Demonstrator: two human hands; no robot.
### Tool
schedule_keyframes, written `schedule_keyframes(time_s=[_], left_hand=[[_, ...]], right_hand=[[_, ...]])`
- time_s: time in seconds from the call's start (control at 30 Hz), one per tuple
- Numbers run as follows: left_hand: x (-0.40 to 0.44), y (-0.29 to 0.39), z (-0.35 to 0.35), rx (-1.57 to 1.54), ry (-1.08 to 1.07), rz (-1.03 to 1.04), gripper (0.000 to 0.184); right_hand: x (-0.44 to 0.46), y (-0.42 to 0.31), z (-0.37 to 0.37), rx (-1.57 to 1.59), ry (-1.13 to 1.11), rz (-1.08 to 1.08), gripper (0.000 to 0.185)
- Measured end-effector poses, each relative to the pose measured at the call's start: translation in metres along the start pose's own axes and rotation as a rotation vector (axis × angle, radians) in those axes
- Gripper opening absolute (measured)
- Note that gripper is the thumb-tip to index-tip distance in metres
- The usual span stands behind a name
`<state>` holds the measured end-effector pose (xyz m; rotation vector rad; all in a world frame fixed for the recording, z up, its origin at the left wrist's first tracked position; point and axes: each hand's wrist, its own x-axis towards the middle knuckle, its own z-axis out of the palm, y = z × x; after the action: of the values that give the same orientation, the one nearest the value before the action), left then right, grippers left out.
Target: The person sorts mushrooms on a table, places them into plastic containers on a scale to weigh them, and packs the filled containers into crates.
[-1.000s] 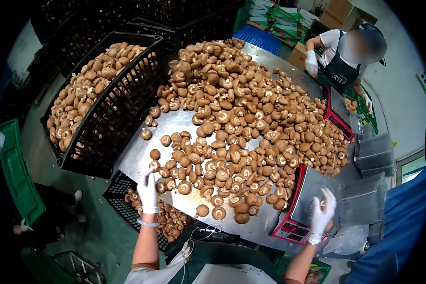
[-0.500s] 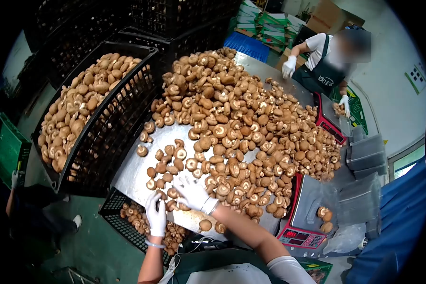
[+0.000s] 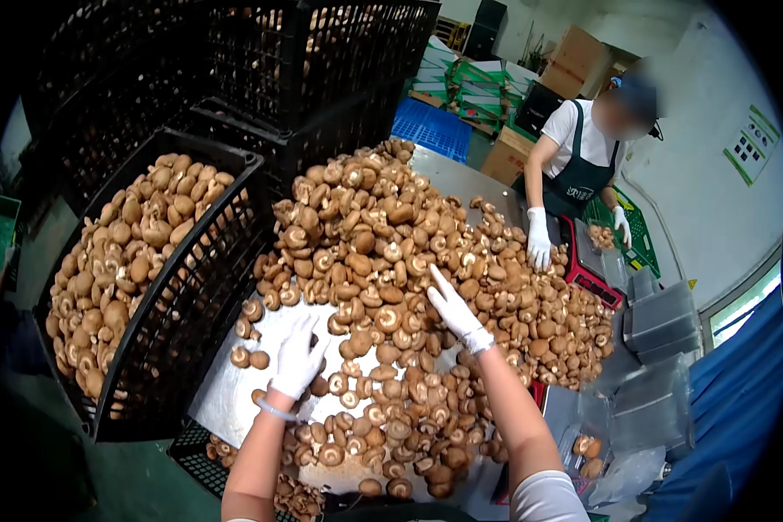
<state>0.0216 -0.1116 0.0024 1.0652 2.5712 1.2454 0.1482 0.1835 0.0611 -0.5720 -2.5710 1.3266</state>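
A large heap of brown shiitake mushrooms [image 3: 383,209] covers most of the metal table [image 3: 226,396]. My left hand [image 3: 297,358], in a white glove, is over the bare metal at the left of the heap. Its fingers point forward, apart, with nothing seen in them; a few loose mushrooms [image 3: 249,358] lie beside it. Farther right, my right hand [image 3: 457,315], also white-gloved, reaches across the heap with its fingers stretched out. It is at the mushrooms' surface, and no mushroom shows in its grasp.
Left of the table stands a black crate [image 3: 195,278] full of mushrooms, with stacked black crates [image 3: 261,52] behind. Another crate [image 3: 195,461] sits below the table edge. At right are a red scale [image 3: 593,287] and clear plastic boxes [image 3: 657,396]. A co-worker [image 3: 583,157] reaches into the heap's far side.
My right hand has moved forward and right onto the heap. My left hand has come up from the near edge. More mushrooms lie near that edge. The co-worker's hand has moved to the heap.
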Motion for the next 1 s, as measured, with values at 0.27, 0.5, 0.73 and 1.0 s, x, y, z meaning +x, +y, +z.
schedule_keyframes(time_s=[0.27, 0.5, 0.73, 1.0], left_hand=[[0.097, -0.035, 0.077, -0.627, -0.147, -0.475, 0.068], [0.120, -0.003, 0.086, -0.995, -0.172, -0.649, 0.075], [0.086, 0.044, 0.085, -1.164, -0.525, -0.653, 0.063], [0.033, 0.080, 0.099, -0.722, -0.448, -0.107, 0.047]], right_hand=[[0.126, 0.015, -0.003, -0.340, -0.137, -0.085, 0.069], [0.118, 0.033, 0.006, -0.267, -0.194, -0.089, 0.062], [0.059, 0.028, -0.005, -0.288, -0.230, -0.208, 0.046], [-0.040, 0.015, -0.032, -0.424, -0.101, -0.233, 0.050]])
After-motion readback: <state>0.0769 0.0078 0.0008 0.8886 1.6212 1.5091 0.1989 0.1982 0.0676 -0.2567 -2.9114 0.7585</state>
